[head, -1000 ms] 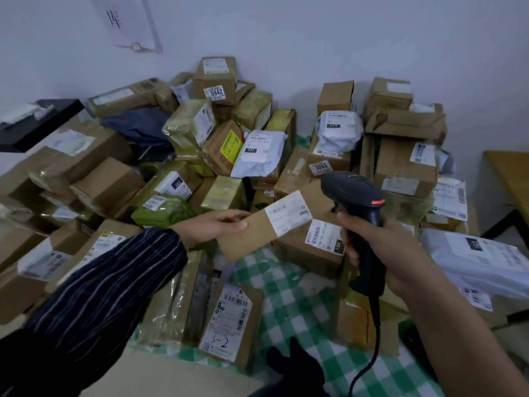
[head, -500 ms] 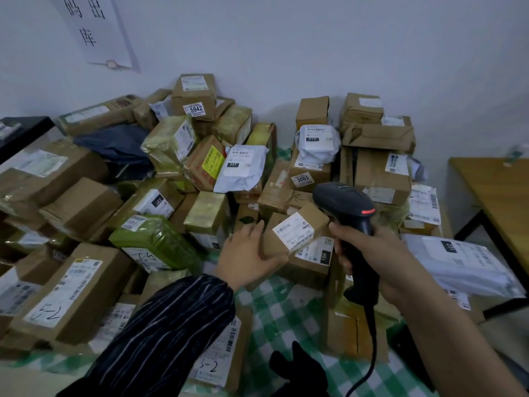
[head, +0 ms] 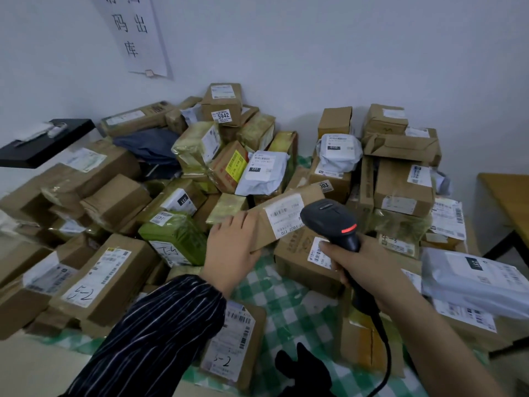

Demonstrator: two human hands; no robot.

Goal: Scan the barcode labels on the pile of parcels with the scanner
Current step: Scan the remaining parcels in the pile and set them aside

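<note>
My right hand (head: 365, 272) grips the handle of a black barcode scanner (head: 332, 220), whose red light is lit and whose head points at a flat brown parcel (head: 283, 217). That parcel carries a white barcode label facing up. My left hand (head: 233, 249) holds the parcel's left end, tilted up above the pile. A large pile of parcels (head: 200, 173), brown cartons, green-wrapped packs and white mailer bags, fills the area against the wall on a green checked cloth (head: 289, 308).
A black shelf (head: 43, 144) juts out at the left. A wooden table (head: 506, 202) stands at the right edge. A paper sign (head: 134, 32) hangs on the wall. The scanner's cable (head: 383, 365) trails down toward me. A dark object (head: 303, 371) lies at the bottom.
My left hand shifted along the flat parcel and lifted it so its label faces the scanner. The scanner stays near the label. My head tilted up, showing more of the wall.
</note>
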